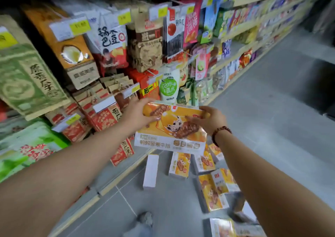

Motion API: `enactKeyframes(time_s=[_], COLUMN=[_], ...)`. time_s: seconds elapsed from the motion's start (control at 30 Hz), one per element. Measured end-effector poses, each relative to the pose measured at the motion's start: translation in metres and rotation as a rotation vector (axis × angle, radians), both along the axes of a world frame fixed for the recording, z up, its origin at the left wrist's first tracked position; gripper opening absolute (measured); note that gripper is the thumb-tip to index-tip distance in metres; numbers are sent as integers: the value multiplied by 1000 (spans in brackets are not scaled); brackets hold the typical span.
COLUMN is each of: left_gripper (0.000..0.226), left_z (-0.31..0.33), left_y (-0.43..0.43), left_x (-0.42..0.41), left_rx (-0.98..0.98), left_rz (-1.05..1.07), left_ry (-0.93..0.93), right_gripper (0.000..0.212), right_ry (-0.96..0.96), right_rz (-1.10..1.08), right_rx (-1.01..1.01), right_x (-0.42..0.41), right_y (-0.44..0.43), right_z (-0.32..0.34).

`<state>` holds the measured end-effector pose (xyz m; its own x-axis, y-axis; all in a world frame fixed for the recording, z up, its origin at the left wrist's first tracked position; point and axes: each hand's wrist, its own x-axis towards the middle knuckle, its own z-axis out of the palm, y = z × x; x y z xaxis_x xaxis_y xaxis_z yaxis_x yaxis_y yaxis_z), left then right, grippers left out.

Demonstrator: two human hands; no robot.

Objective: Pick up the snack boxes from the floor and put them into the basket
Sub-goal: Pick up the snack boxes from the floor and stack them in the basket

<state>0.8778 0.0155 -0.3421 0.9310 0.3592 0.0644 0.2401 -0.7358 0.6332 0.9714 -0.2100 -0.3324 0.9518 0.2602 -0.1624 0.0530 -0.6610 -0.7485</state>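
Observation:
I hold an orange-and-white snack box (172, 129) up at about waist height, its printed face towards me and upside down. My left hand (137, 114) grips its upper left corner, thumb across the front. My right hand (208, 119) grips the upper right corner; a brown bead bracelet sits on that wrist. Below it several more of the same snack boxes (211, 191) lie scattered on the grey floor, one white box (150, 171) lying face down. No basket is visible in the head view.
Store shelves (112, 59) packed with hanging snack bags run along the left and far side. A wooden shelf base edge (108, 184) borders the grey tiled aisle floor (262, 128). My shoe (145, 218) shows at the bottom.

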Motion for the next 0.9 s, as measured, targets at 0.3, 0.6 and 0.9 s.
enactKeyframes(time_s=[0.3, 0.6, 0.9], left_gripper=[66, 70, 67], left_z=[37, 39, 31], left_y=[0, 26, 23], left_x=[-197, -424, -708], left_rx=[91, 46, 26], left_rz=[377, 761, 1148], left_ry=[30, 52, 88], right_gripper=[66, 64, 63], right_ry=[-60, -77, -75], right_rz=[405, 773, 1100], right_rx=[-23, 16, 38], right_x=[-117, -295, -564], right_y=[54, 146, 224], right_z=[28, 31, 20])
